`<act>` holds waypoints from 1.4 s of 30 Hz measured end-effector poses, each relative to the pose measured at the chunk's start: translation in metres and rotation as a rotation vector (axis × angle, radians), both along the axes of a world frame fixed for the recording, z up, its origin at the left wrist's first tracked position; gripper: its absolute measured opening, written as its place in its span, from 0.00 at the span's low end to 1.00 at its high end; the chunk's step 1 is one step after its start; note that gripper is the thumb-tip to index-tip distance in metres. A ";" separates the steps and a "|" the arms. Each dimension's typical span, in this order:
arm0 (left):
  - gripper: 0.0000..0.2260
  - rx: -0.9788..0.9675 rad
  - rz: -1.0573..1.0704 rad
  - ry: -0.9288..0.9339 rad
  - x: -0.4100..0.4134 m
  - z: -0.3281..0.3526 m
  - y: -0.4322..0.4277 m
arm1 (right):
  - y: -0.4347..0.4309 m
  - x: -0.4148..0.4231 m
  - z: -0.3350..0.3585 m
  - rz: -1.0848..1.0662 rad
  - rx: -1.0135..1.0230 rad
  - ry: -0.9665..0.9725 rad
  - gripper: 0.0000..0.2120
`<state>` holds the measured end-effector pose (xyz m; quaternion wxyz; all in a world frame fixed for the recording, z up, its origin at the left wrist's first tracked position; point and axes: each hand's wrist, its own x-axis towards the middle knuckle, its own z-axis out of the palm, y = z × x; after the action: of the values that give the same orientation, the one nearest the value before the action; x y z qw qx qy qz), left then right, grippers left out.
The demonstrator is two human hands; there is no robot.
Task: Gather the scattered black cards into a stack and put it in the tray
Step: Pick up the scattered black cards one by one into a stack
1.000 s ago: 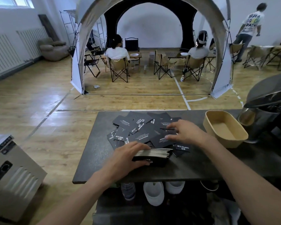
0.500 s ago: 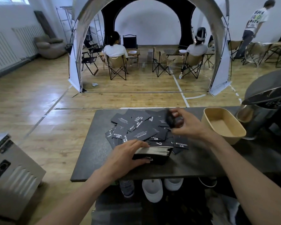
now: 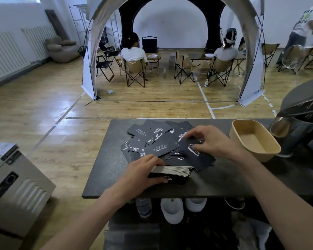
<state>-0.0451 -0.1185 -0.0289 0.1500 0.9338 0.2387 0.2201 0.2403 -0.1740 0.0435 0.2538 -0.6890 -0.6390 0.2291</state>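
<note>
Head: black cards (image 3: 159, 147), perhaps "CAMPING CLUB"

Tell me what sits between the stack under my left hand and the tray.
The right hand and its wrist cross the line from the stack, gripped by the left hand, to the tray. A few loose cards lie flat on the table under that path. Nothing else visible stands there.

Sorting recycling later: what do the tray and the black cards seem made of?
Tray: probably kraft paperboard or pressed fibre, matte tan with a thin rim. Black cards: likely matte card stock with white print; the stack shows pale paper edges.
</note>
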 end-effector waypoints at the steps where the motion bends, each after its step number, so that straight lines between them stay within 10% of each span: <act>1: 0.21 0.008 0.013 -0.004 -0.001 -0.001 0.000 | 0.001 -0.007 -0.004 0.031 0.018 -0.024 0.26; 5: 0.32 0.007 0.112 -0.122 -0.002 -0.005 -0.006 | 0.007 -0.040 -0.018 0.150 -0.036 0.051 0.40; 10: 0.23 0.036 0.141 -0.063 -0.003 -0.006 -0.010 | 0.025 -0.048 -0.025 0.111 -0.093 0.311 0.12; 14: 0.19 0.068 0.140 -0.036 -0.008 -0.007 -0.009 | 0.048 -0.047 -0.035 0.209 0.050 -0.279 0.16; 19: 0.20 0.036 0.160 -0.054 -0.021 -0.009 -0.004 | 0.049 -0.056 -0.041 0.294 0.143 -0.435 0.16; 30: 0.26 -0.164 0.212 -0.045 -0.015 -0.003 -0.009 | 0.019 -0.048 -0.016 0.125 -0.104 0.078 0.09; 34: 0.22 -0.005 0.133 -0.047 -0.012 -0.008 0.000 | 0.034 -0.033 -0.030 -0.085 -0.022 -0.454 0.23; 42: 0.22 0.041 0.124 -0.011 -0.011 -0.006 0.000 | 0.023 -0.033 -0.039 -0.138 0.161 -0.549 0.14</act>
<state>-0.0563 -0.1187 -0.0349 0.1181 0.9189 0.2907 0.2392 0.2070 -0.1506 0.0046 0.1402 -0.7448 -0.6515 -0.0353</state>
